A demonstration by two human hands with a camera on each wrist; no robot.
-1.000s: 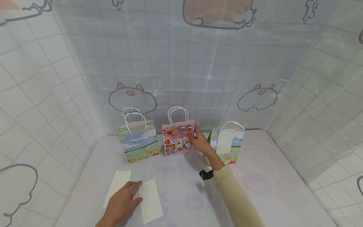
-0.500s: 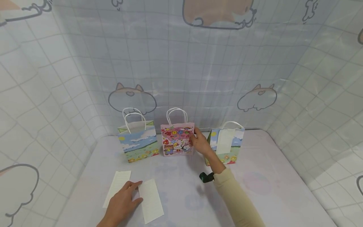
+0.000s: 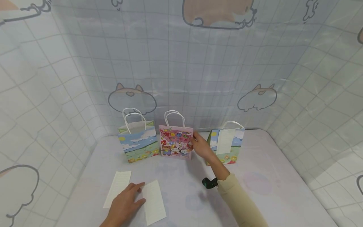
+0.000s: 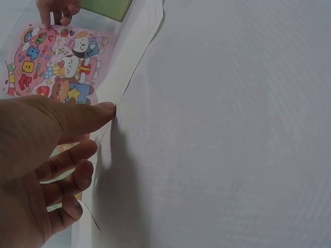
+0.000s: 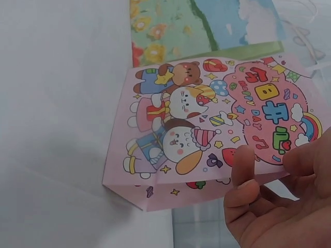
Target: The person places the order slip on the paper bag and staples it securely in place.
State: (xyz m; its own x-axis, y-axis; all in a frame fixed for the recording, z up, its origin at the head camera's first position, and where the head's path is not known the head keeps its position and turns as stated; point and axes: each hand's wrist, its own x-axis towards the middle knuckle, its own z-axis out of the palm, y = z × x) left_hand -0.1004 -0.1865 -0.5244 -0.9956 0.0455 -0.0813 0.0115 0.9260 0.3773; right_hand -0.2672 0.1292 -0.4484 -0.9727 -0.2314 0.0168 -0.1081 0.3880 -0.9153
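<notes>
My right hand (image 3: 202,146) grips the side edge of a pink paper gift bag (image 3: 175,143) printed with cartoon animals. In the right wrist view the bag's flat bottom and front panel (image 5: 196,129) show, tilted across the view. My left hand (image 3: 124,201) rests low on the table, index finger and thumb spread along the left edge of a white paper slip (image 3: 154,203). Its thumb (image 4: 95,114) touches the slip's edge in the left wrist view. Another paper slip (image 3: 117,189) lies left of it, partly covered by the hand.
A landscape-print gift bag (image 3: 140,145) stands left of the pink one, another (image 3: 237,151) at right with a white slip (image 3: 225,142) over its front. A dark green object (image 3: 209,183) shows beside the right sleeve. Patterned cloth walls (image 3: 181,72) enclose the table.
The pink bag has shifted left and slightly nearer in my right hand, its front turning more towards me. My left hand and the slip beside it have moved a little to the right.
</notes>
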